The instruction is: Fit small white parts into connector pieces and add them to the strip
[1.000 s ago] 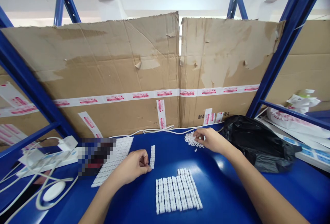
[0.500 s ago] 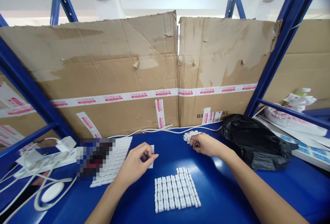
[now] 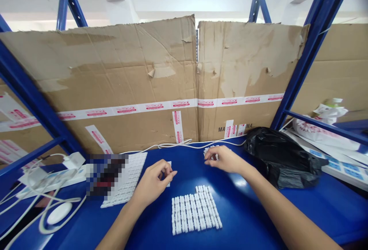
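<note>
I see the left hand (image 3: 152, 181) with its fingers pinched at a short white plastic strip (image 3: 169, 174), hold unclear. The half-curled right hand (image 3: 223, 159) sits over a loose white heap (image 3: 210, 152), grip unclear. Rows of strips (image 3: 195, 209) lie nearer me on the blue bench (image 3: 253, 219).

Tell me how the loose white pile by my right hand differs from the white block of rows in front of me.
The loose white pile is a jumbled heap, while the white block of rows sits in tidy parallel lines. The right hand partly covers the pile; no hand is on the block. The pile takes up less of the blue bench than the block. Both are made of small white pieces lying on that bench.
</note>
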The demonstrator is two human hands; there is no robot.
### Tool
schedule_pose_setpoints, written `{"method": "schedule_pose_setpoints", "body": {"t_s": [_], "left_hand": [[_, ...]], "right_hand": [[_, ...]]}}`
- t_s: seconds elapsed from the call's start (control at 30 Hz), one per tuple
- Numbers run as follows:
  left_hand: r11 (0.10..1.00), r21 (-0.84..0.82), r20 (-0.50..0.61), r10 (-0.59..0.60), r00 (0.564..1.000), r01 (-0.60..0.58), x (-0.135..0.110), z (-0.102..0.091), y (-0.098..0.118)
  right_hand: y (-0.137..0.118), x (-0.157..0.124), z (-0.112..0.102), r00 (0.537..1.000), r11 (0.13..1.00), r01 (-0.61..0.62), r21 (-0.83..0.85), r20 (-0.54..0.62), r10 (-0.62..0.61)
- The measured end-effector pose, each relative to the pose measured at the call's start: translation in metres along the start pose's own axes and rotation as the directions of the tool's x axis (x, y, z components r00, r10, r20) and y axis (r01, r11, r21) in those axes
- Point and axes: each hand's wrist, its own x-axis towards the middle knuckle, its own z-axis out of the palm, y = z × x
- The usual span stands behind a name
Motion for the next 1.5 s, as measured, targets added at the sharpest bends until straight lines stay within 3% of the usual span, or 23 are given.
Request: {"method": "schedule_pose_setpoints", "body": {"t_s": [0.1,0.2,0.27,0.4,0.6,0.77,0.9,0.97,1.07,1.2,1.37,1.5], "left_hand": [[1.0,0.019,0.003,-0.001,1.0,0.001,0.0,0.001,0.0],[0.999,0.033,0.009,0.003,1.0,-0.004,0.0,0.001,-0.002],[0.999,0.035,0.009,0.011,1.0,-0.012,0.0,0.001,-0.002],[0.999,0.027,0.012,0.021,1.0,-0.022,0.0,0.003,-0.001],[1.0,0.012,-0.015,-0.01,1.0,0.01,0.002,0.004,0.003],[0.987,-0.124,-0.016,-0.108,0.994,0.106,0.016,0.015,0.012],[0.887,-0.409,0.071,-0.2,0.977,0.212,0.034,0.045,0.016],[0.787,-0.565,0.168,-0.183,0.969,0.247,0.042,0.06,0.017],[0.638,-0.724,0.17,-0.204,0.964,0.263,0.047,0.071,0.022],[0.516,-0.813,0.131,-0.289,0.948,0.27,0.04,0.065,0.029],[0.418,-0.88,0.089,-0.316,0.945,0.223,0.03,0.051,0.028],[0.402,-0.884,0.129,-0.281,0.951,0.239,0.026,0.048,0.024]], "right_hand": [[-0.017,0.0,0.022,0.976,0.985,0.021,0.169,0.211,-0.057],[-0.022,0.002,0.04,0.958,0.982,0.04,0.184,0.272,-0.089],[-0.021,0.005,0.047,0.97,0.987,0.053,0.151,0.228,-0.087],[-0.018,0.009,0.051,0.998,0.997,0.063,0.038,0.005,-0.064],[-0.017,0.01,0.06,0.99,0.988,0.137,0.068,0.016,-0.139],[-0.01,0.016,0.071,0.985,0.98,0.114,0.161,-0.145,-0.09],[-0.008,0.018,0.071,0.955,0.917,0.187,0.353,-0.284,-0.086],[-0.008,0.017,0.07,0.946,0.877,0.228,0.423,-0.309,-0.097],[-0.012,0.015,0.069,0.926,0.853,0.274,0.445,-0.363,-0.108],[-0.019,0.014,0.073,0.876,0.887,0.311,0.34,-0.464,-0.13],[-0.031,0.011,0.075,0.871,0.913,0.307,0.27,-0.467,-0.155],[-0.036,0.01,0.072,0.824,0.939,0.343,-0.013,-0.475,-0.308]]}}
